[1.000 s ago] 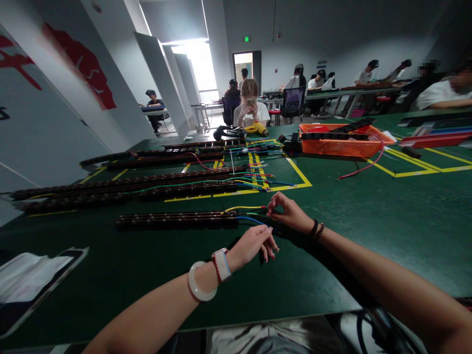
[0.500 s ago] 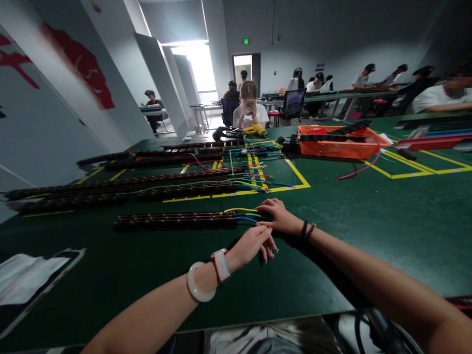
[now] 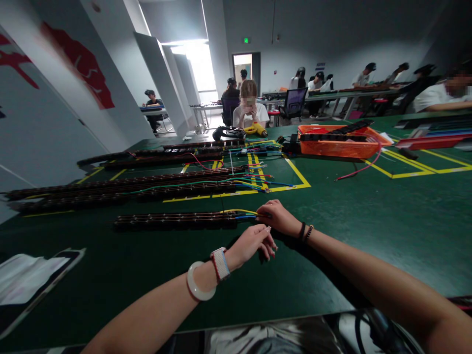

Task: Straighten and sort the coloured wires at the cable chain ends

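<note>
A long dark strip with pale marks along it lies across the green table in front of me. Yellow, green and blue wires come out of its right end. My right hand is closed round the free part of these wires, and their tips are hidden by the fingers. Just below and left of it is my left hand, bent at the wrist over the table. Its fingers hang loosely, a little apart, with nothing visible in them.
More dark strips with coloured wires lie farther back on yellow tape lines. An orange basket holds dark parts at the back right. Behind it all sits a person beside a yellow heat gun. A clipboard-like board with white sheets lies at left.
My right hand has closed its fingers round the wires, and the blue and green wires now run closer to the yellow one. The left hand has hardly moved.
</note>
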`<state>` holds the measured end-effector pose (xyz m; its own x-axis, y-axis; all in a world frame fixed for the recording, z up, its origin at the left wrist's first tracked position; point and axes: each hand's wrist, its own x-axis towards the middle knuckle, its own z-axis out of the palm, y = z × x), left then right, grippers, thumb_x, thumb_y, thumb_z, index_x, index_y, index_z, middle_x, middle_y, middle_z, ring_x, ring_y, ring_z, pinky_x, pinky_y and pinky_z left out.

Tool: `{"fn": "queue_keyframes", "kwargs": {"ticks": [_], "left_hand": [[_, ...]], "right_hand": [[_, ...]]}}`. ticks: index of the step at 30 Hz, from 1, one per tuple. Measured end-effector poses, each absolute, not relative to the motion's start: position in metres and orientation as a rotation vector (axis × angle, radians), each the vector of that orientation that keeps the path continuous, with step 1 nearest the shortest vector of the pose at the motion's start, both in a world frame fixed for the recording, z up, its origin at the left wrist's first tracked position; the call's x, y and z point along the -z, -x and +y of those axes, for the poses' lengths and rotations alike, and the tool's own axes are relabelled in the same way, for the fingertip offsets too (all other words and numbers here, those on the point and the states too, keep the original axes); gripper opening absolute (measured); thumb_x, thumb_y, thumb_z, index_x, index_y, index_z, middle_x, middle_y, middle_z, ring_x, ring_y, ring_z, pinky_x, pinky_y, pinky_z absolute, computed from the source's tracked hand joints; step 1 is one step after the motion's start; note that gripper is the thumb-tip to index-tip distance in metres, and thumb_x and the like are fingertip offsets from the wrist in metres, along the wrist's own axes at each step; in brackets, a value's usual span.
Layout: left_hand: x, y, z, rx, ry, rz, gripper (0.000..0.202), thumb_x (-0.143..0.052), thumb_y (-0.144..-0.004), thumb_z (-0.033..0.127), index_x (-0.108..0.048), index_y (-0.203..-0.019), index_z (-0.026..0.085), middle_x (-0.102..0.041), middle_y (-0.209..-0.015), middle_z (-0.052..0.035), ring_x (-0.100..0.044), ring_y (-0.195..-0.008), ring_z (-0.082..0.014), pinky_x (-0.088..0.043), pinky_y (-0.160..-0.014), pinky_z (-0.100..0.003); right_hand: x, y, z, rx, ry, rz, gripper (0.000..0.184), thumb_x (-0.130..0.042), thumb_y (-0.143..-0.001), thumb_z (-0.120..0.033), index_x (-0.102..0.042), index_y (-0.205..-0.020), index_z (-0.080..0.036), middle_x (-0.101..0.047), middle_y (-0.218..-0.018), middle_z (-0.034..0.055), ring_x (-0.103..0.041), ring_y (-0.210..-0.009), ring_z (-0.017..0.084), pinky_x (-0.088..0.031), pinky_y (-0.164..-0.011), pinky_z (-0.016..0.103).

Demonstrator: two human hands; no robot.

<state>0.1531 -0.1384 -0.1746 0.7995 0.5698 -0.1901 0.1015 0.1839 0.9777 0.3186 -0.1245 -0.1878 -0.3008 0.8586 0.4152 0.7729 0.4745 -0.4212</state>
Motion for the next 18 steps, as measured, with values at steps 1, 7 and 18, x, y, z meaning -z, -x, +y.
{"fn": "queue_keyframes", "kwargs": {"ticks": [1, 7, 18], "left_hand": [[0.174, -0.153, -0.138, -0.367, -1.351, 0.600, 0.038, -0.047, -0.083, 0.050, -0.050, -0.071, 0.014, -0.062, -0.068, -0.0068, -0.061, -0.054, -0.0144, -0.046, -0.047, -0.024], [0.175, -0.152, -0.135, -0.434, -1.128, 0.579, 0.027, -0.049, -0.086, 0.040, -0.051, -0.082, 0.013, -0.064, -0.077, -0.0093, -0.064, -0.068, -0.0170, -0.050, -0.065, -0.031], [0.181, -0.157, -0.127, -0.703, -0.663, 0.540, 0.022, -0.047, -0.090, 0.034, -0.057, -0.093, 0.015, -0.064, -0.101, -0.0100, -0.060, -0.098, -0.0178, -0.045, -0.092, -0.037]], "right_hand": [[0.189, -0.319, -0.124, -0.169, 1.344, -2.133, 0.015, -0.065, -0.081, -0.032, -0.063, -0.084, -0.018, -0.066, -0.076, 0.0019, -0.055, -0.075, 0.016, -0.033, -0.080, 0.033], [0.190, -0.317, -0.126, -0.084, 1.314, -2.155, 0.011, -0.058, -0.085, -0.028, -0.062, -0.086, -0.017, -0.067, -0.080, 0.0037, -0.055, -0.078, 0.016, -0.033, -0.081, 0.032], [0.177, -0.310, -0.140, 0.408, 1.326, -2.342, 0.016, -0.048, -0.090, -0.022, -0.063, -0.093, -0.019, -0.067, -0.078, 0.0045, -0.054, -0.076, 0.018, -0.032, -0.084, 0.037]]}}
